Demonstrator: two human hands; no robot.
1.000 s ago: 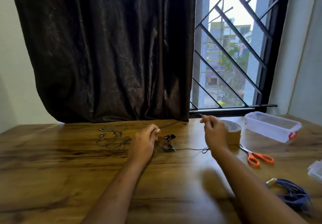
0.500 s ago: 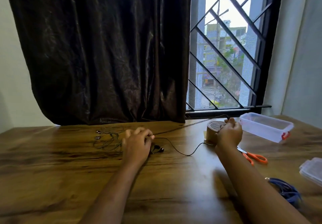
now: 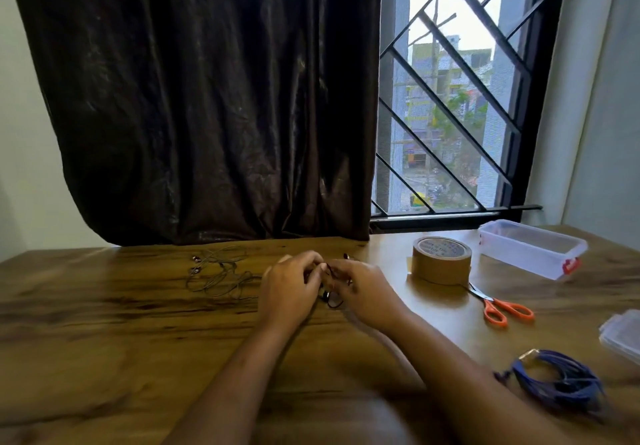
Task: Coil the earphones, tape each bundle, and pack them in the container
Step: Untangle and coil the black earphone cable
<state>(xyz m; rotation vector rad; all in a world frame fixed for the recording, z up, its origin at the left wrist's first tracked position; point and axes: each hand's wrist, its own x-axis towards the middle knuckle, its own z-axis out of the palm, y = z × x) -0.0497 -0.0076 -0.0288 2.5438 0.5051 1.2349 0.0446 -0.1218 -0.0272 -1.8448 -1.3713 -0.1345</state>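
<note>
The earphone cord is pinched between the left hand and the right hand over the counter, and its loops could be sprung apart if either grip is eased before tape is applied.

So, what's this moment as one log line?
step: coiling | left hand, right hand: holding black earphones | tape, scissors, container: on table
</note>
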